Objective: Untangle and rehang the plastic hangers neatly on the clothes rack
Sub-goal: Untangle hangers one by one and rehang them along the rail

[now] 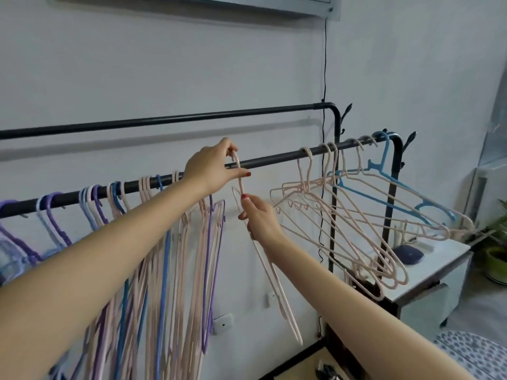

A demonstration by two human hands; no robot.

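Left hand (212, 167) pinching thin pink hanger (270, 266) hook, right hand (262, 219) gripping neck, black tubular rail (274, 159)

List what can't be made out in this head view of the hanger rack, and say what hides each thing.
- Head view: the hook of the pink hanger is partly covered by the left hand, so whether it sits on the front rail is unclear.
- The right hand hides the hanger's neck.
- The hanging row of hangers is crossed by the left forearm, and its lower ends run off the bottom edge.
- The tangled pink hangers overlap too much to count.
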